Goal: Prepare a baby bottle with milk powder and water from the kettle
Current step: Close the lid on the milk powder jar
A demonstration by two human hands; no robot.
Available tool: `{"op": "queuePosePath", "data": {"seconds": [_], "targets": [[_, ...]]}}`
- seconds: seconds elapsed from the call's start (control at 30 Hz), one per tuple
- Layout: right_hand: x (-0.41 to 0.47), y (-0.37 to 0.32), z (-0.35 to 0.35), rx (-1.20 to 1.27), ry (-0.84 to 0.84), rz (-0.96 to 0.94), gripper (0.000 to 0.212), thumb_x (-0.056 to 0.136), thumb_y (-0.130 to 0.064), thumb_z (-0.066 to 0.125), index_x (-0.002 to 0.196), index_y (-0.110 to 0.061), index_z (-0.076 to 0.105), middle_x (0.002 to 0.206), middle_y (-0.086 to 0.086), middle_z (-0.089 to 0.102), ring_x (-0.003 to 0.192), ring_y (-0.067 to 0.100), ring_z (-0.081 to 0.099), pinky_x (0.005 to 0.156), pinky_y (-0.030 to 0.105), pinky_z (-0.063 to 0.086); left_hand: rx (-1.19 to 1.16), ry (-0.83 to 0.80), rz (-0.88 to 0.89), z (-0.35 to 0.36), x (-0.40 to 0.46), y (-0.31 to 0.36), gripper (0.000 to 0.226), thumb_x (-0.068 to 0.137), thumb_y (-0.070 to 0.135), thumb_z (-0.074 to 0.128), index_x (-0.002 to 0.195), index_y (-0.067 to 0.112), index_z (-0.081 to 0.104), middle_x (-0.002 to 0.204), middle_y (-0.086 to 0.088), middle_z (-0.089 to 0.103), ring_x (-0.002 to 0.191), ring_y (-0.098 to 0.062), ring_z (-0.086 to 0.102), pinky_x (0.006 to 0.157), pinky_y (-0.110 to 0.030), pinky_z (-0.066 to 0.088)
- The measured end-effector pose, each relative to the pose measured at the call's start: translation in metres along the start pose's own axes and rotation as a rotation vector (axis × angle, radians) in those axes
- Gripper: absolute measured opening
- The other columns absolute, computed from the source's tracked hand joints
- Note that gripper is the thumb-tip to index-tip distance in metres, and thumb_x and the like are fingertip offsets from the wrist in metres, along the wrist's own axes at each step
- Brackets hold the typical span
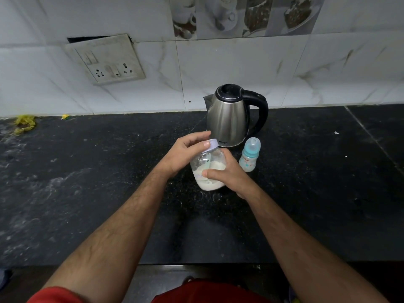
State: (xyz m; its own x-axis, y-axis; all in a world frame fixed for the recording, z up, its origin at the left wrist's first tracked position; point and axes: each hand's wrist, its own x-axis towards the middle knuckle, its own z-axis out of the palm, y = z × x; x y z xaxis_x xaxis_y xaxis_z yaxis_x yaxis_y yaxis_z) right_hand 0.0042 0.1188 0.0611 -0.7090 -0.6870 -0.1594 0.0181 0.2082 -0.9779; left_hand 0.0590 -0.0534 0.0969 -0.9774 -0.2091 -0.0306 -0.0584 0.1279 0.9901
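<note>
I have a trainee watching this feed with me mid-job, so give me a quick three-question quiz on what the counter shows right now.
1. True or false: the lid is already off the powder jar.
2. Which hand grips the jar's body? A) left hand B) right hand C) neither
3. Fill in: the baby bottle stands on the counter just in front of the ____, with its teat on.

Key:
1. False. The lid sits on the jar, and the left hand holds it.
2. B. The right hand wraps the glass body, while the left is at the lid.
3. Kettle. The bottle stands upright to the right of the jar, untouched.
</note>
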Motion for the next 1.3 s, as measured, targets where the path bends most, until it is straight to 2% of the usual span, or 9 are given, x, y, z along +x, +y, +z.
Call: {"op": "queuePosePath", "data": {"seconds": [0.17,0.27,0.4,0.5,0.63,0.8,0.97,1.1,1.3], "targets": [[-0.002,0.007,-0.010,0.010,0.090,-0.015,0.067,0.063,-0.029,0.083,0.119,-0.036,0.046,0.113,-0.012,0.065,0.097,-0.006,0.065,0.073,0.011,0.050,0.037,0.143,-0.011,-0.016,-0.003,-0.017,0.036,0.083,0.022,0.077,0.116,0.029,0.067,0.116,0.010,0.069,0.107,0.001,0.065,0.101,-0.028,0.051],[-0.002,0.009,-0.012,-0.039,0.176,-0.021,0.072,0.059,-0.035,0.085,0.119,-0.035,0.046,0.109,-0.015,0.065,0.095,-0.009,0.063,0.078,0.015,0.048,0.001,0.213,-0.044,-0.015,-0.004,-0.019,0.031,0.091,0.009,0.068,0.120,0.018,0.065,0.115,0.002,0.070,0.107,-0.004,0.066,0.106,-0.032,0.048],[-0.001,0.007,-0.005,-0.162,0.279,-0.051,0.081,0.052,-0.048,0.082,0.121,-0.036,0.042,0.105,-0.022,0.061,0.097,-0.010,0.058,0.084,0.019,0.047,-0.050,0.164,-0.063,0.004,0.000,-0.007,0.019,0.101,0.031,0.052,0.115,0.027,0.063,0.115,0.002,0.071,0.109,-0.013,0.067,0.101,-0.029,0.049],[-0.002,0.004,-0.001,-0.238,0.312,-0.063,0.085,0.050,-0.053,0.079,0.124,-0.037,0.039,0.105,-0.024,0.057,0.100,-0.006,0.057,0.082,0.019,0.047,0.023,0.098,-0.080,0.018,0.004,0.003,0.043,0.089,0.055,0.056,0.123,0.029,0.060,0.120,0.010,0.066,0.112,-0.009,0.063,0.095,-0.024,0.050],[-0.006,0.001,0.004,-0.268,0.271,-0.065,0.090,0.053,-0.055,0.077,0.130,-0.035,0.036,0.118,-0.021,0.054,0.108,0.003,0.055,0.085,0.023,0.045,0.108,0.063,-0.105,0.024,0.010,0.007,0.087,0.062,0.062,0.073,0.139,0.028,0.049,0.121,0.000,0.063,0.109,-0.012,0.065,0.094,-0.030,0.054],[-0.011,0.002,0.003,-0.182,0.208,-0.045,0.092,0.051,-0.052,0.080,0.132,-0.033,0.040,0.117,-0.018,0.059,0.109,0.002,0.059,0.092,0.029,0.051,-0.048,0.055,-0.100,0.024,0.007,0.001,0.069,0.057,0.047,0.081,0.122,0.036,0.058,0.118,-0.010,0.067,0.106,-0.024,0.069,0.096,-0.042,0.055],[-0.009,0.006,0.005,-0.067,0.159,-0.034,0.090,0.052,-0.041,0.084,0.131,-0.032,0.042,0.121,-0.012,0.062,0.111,0.006,0.062,0.098,0.039,0.052,-0.071,0.027,-0.046,0.024,0.004,0.003,0.062,0.061,0.036,0.080,0.120,0.032,0.063,0.108,-0.006,0.069,0.092,-0.013,0.070,0.081,-0.027,0.056],[-0.008,0.009,0.007,-0.028,0.125,-0.024,0.077,0.052,-0.037,0.085,0.118,-0.040,0.045,0.119,-0.010,0.063,0.109,0.007,0.064,0.098,0.042,0.053,-0.068,0.008,-0.031,0.023,0.000,0.003,0.052,0.068,0.024,0.077,0.118,0.030,0.064,0.103,-0.006,0.069,0.088,-0.012,0.069,0.079,-0.026,0.056],[-0.006,0.015,0.010,-0.031,0.096,-0.032,0.074,0.051,-0.038,0.086,0.112,-0.042,0.045,0.118,-0.009,0.063,0.109,0.007,0.064,0.097,0.040,0.054,-0.117,-0.018,-0.043,0.019,-0.003,-0.004,0.060,0.061,0.035,0.081,0.118,0.028,0.064,0.102,-0.001,0.070,0.089,-0.012,0.070,0.080,-0.029,0.056]]}}
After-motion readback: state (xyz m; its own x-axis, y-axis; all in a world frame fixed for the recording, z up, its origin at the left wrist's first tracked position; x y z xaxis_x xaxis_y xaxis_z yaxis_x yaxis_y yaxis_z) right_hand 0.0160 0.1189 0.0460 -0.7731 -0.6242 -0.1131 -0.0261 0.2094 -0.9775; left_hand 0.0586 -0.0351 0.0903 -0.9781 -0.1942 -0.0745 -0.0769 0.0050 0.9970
